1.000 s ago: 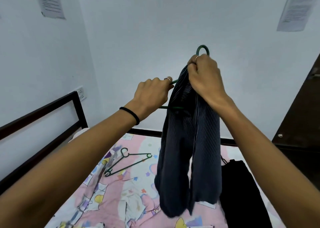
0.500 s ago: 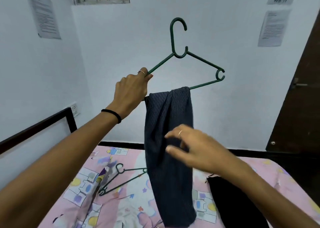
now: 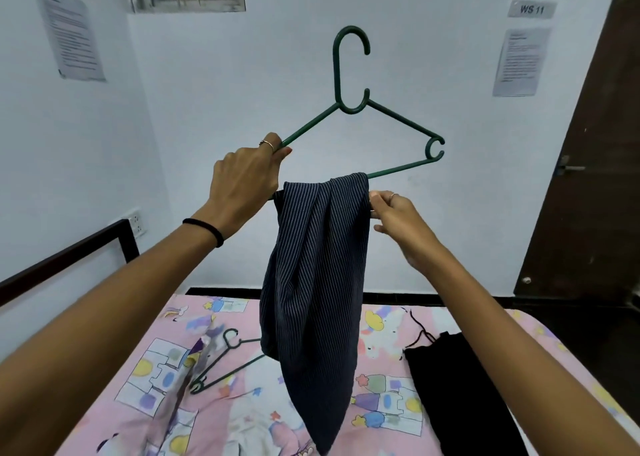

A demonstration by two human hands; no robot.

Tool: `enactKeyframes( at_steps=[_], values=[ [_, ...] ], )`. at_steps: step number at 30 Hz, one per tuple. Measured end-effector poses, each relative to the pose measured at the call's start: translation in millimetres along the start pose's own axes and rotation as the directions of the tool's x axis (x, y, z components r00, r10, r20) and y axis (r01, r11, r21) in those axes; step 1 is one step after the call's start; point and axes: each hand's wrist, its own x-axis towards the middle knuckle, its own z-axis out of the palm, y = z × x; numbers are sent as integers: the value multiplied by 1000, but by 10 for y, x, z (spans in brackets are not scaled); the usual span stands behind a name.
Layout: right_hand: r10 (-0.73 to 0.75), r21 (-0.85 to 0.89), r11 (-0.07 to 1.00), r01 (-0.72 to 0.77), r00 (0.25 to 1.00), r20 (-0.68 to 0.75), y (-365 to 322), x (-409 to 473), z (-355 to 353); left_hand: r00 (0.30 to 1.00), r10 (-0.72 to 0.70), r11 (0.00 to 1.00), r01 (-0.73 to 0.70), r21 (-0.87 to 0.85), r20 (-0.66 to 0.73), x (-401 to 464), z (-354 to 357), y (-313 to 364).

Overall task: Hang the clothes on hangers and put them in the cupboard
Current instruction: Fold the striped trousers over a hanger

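Green hanger (image 3: 398, 114) hook-up, bar tilted

A: Where is there free room?

B: Above the bed (image 3: 450, 320), in front of the white wall (image 3: 259, 75). The hanger (image 3: 398, 114) is held up there, and nothing stands around its hook.

A: And what is in the way?

B: Below, the striped cloth (image 3: 315, 282) hangs almost down to the bed. A second hanger (image 3: 221, 362) lies under it on the left, a black garment (image 3: 460, 396) on the right. The dark door (image 3: 595, 178) closes the right side, a black rail (image 3: 69, 258) the left.
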Motion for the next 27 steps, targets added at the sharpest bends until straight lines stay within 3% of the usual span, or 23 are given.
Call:
enactKeyframes(
  at_steps=[2, 4, 10, 12, 14, 16, 18, 19, 21, 23, 25, 27],
  values=[
    [33, 146, 989, -38, 999, 35, -54, 11, 59, 1000, 6, 1000, -6, 12, -2, -21, -26, -32],
    [37, 145, 989, -37, 999, 9, -97, 22, 97, 1000, 21, 999, -20, 32, -2, -44, -57, -65],
    [-178, -268, 953, 142, 977, -114, -292, 54, 196, 994, 86, 990, -93, 107, 73, -131, -128, -107],
    [-159, -132, 982, 134, 966, -204, -339, 92, 133, 995, 71, 993, -77, 92, 66, -142, -164, -137],
    [-33, 190, 975, 111, 929, -369, -343, 125, 16, 999, 40, 997, -42, 67, 28, -128, -219, -187],
    [69, 334, 930, 155, 817, -572, -302, 141, -132, 999, 37, 997, -36, 64, -13, -100, -275, -243],
    [30, 194, 969, 153, 708, -706, -230, 130, -295, 997, 71, 993, -68, 92, -28, -87, -321, -273],
    [-38, 57, 992, 112, 702, -711, -168, 139, -382, 995, 92, 990, -88, 106, -25, -87, -335, -274],
    [-112, -244, 969, -42, 803, -585, -26, 152, -519, 992, 122, 986, -120, 114, -12, -91, -346, -240],
    [-104, -492, 857, -154, 883, -457, 72, 119, -573, 992, 129, 985, -129, 117, 3, -100, -337, -170],
    [-250, -587, 802, -106, 834, -492, 49, 2, -533, 992, 128, 985, -129, 117, 21, -103, -314, -74],
    [-380, -538, 841, 46, 759, -529, -41, -176, -390, 990, 136, 982, -140, 129, 44, -86, -297, 30]
  ],
)
